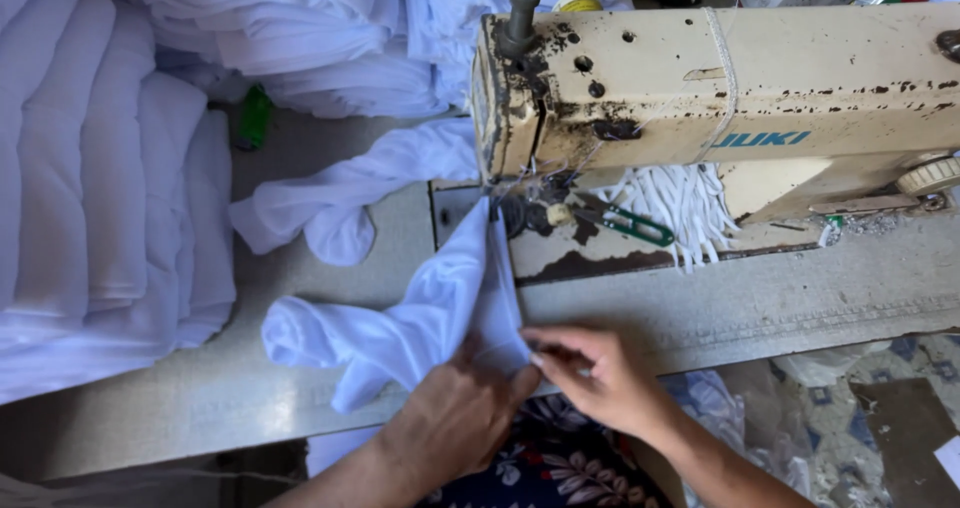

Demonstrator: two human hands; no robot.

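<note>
We see the left hand [455, 413] pressing a white cloth piece [420, 318] flat at the near edge of the table [780, 303], fingers closed over its fold. The right hand [600, 373] pinches the same cloth's edge between thumb and fingertips. The cloth runs up toward the needle of a worn cream sewing machine [760, 78]. Stacked white fabric [100, 188] lies to the left.

White cloth piece [420, 318] — crumpled, one folded edge pulled taut toward the needle — lies on the grey tabletop
</note>
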